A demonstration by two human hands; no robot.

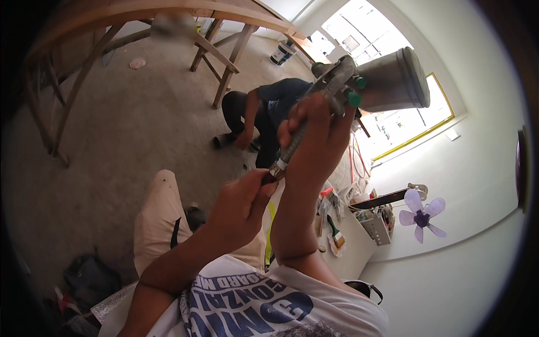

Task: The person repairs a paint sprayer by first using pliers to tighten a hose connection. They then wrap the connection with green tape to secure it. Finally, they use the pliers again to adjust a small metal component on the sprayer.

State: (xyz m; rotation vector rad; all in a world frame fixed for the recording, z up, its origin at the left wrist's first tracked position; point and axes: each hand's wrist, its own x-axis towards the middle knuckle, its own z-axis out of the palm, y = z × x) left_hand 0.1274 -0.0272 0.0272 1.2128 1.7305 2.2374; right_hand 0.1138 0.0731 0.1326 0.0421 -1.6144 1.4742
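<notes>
A metal spray gun (338, 78) is held up in front of me, its large metal cup (387, 81) pointing to the right. Green knobs stick out from the gun's body. My right hand (319, 126) is wrapped around the gun near the top of its ribbed grey handle (293, 147). At the handle's lower end is a metal fitting (275, 169), and my left hand (245, 203) is closed on it, thumb and fingers pinched together. Part of the fitting is hidden in the left fingers.
Just beyond my hands a person in a dark shirt (286, 101) crouches on the concrete floor. A wooden table (140, 11) spans the upper left, with a bucket (282, 52) farther back. To the right, a counter (351, 250) holds a paintbrush (336, 233) near a purple-bladed fan (421, 218).
</notes>
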